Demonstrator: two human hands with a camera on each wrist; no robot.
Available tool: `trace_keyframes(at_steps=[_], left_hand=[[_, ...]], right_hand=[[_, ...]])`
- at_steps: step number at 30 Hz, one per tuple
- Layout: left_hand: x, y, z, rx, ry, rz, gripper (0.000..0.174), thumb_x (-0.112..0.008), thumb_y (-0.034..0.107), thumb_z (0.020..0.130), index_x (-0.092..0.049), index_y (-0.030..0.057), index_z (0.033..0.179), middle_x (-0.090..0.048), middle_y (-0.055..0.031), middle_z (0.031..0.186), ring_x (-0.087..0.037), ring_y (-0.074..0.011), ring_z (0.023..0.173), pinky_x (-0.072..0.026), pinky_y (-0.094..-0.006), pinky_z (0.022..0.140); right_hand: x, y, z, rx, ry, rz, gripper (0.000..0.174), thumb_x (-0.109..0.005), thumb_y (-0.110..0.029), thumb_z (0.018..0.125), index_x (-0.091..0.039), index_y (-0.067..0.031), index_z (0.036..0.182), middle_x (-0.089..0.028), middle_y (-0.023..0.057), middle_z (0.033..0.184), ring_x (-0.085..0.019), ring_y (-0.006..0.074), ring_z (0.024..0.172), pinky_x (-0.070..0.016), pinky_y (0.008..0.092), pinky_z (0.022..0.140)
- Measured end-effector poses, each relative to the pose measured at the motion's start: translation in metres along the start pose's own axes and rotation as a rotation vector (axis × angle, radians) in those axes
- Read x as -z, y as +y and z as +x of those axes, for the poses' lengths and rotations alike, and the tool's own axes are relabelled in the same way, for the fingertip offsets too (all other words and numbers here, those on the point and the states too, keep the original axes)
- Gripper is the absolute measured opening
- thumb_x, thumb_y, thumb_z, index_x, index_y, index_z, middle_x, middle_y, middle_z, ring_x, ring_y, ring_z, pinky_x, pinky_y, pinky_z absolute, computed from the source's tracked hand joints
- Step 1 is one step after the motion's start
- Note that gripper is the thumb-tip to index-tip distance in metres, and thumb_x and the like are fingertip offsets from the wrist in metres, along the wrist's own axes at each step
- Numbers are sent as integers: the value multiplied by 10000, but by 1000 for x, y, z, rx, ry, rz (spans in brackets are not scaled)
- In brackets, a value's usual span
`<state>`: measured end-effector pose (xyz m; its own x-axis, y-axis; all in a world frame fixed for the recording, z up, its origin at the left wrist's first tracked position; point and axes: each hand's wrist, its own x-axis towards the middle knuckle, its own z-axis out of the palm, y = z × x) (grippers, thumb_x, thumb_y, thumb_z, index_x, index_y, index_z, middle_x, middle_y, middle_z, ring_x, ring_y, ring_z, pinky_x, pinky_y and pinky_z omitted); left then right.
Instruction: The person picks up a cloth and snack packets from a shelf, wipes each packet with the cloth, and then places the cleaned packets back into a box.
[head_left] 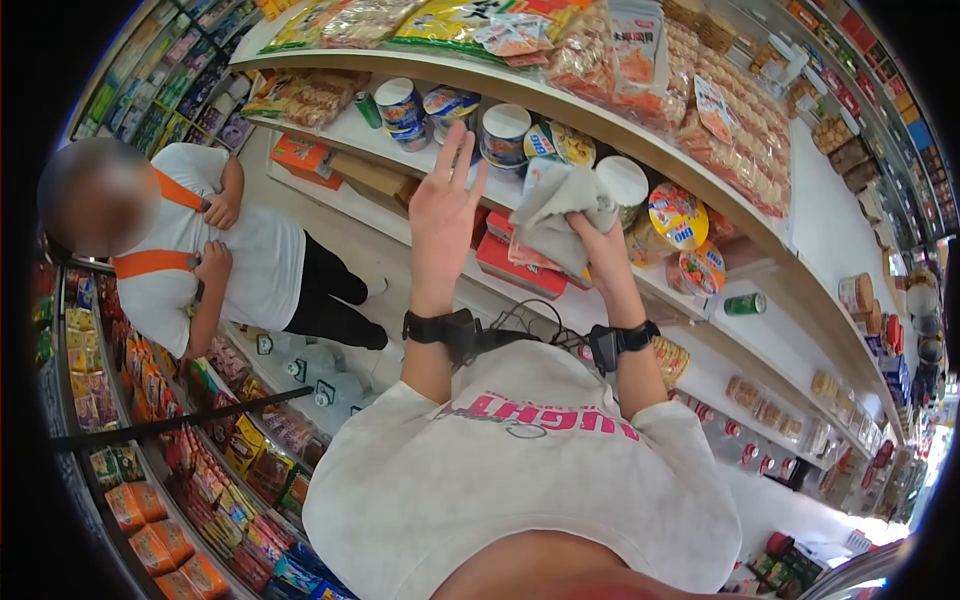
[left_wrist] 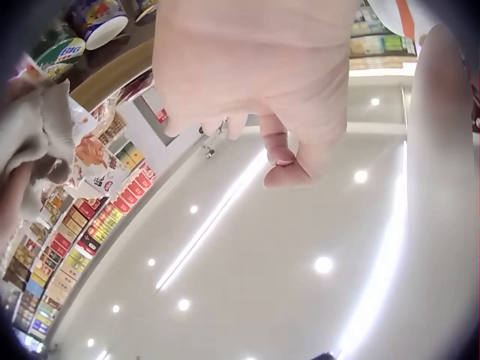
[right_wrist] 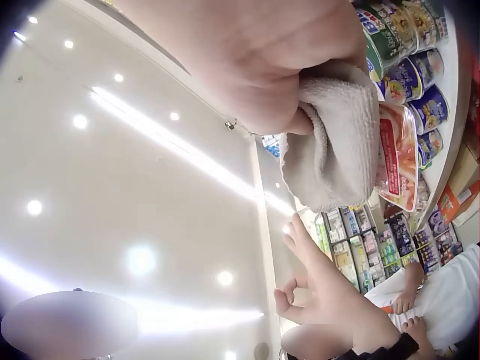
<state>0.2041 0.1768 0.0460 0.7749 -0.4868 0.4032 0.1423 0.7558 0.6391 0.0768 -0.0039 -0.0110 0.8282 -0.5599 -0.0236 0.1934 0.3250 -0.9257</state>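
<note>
Because its fingers are curled round the bunched fabric, the right hand (head_left: 603, 250) has the gray cloth (head_left: 560, 212) in a closed grip, with a red-and-white packet (right_wrist: 397, 157) right beside the cloth; whether that is held too, I cannot tell. Left of this grip, the left hand (head_left: 442, 215) is raised, empty, several fingers straight. Tubs (head_left: 505, 130) crowd the shelf just beyond the cloth, bagged snacks (head_left: 735, 130) fill the shelf above, and a person (head_left: 250, 260) stands farther left.
</note>
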Motion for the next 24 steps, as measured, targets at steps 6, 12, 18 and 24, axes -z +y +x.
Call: trace_keyframes(at_steps=[6,12,18,24], left_hand=[[26,-33,-2,698,130,162,426,-583,207,1077,-520,-35,1422,-630,-142,1351,-636,-201,1206,-533,-357,1030],[42,-37,3,418,123,55,288,-570,150,1082,-623,-58,1274,-697,-98,1223,-688,-153,1062,-567,-334,931],[36,-30,12,373,174,109,287,-592,140,1072,-641,-72,1259,-717,-96,1182,-690,-129,991,-560,-300,889],[15,-44,0,340,137,582,209,-647,150,1046,-712,-48,1056,-668,17,935,-564,-42,832,-463,-225,727]], right_hand=[[-20,1,5,87,5,-4,420,-700,-163,994,-579,-17,1369,-653,52,1303,-603,142,1173,-478,303,1014],[-12,21,27,132,231,-257,437,-675,-208,1015,-552,-7,1383,-647,89,1313,-612,178,1167,-478,327,1026],[-2,33,40,421,544,-110,496,-620,-258,1066,-486,2,1466,-585,117,1426,-565,214,1293,-440,337,1100],[-20,25,1,117,-74,264,529,-577,-386,1082,-500,-5,1441,-621,87,1339,-595,197,1233,-467,349,1050]])
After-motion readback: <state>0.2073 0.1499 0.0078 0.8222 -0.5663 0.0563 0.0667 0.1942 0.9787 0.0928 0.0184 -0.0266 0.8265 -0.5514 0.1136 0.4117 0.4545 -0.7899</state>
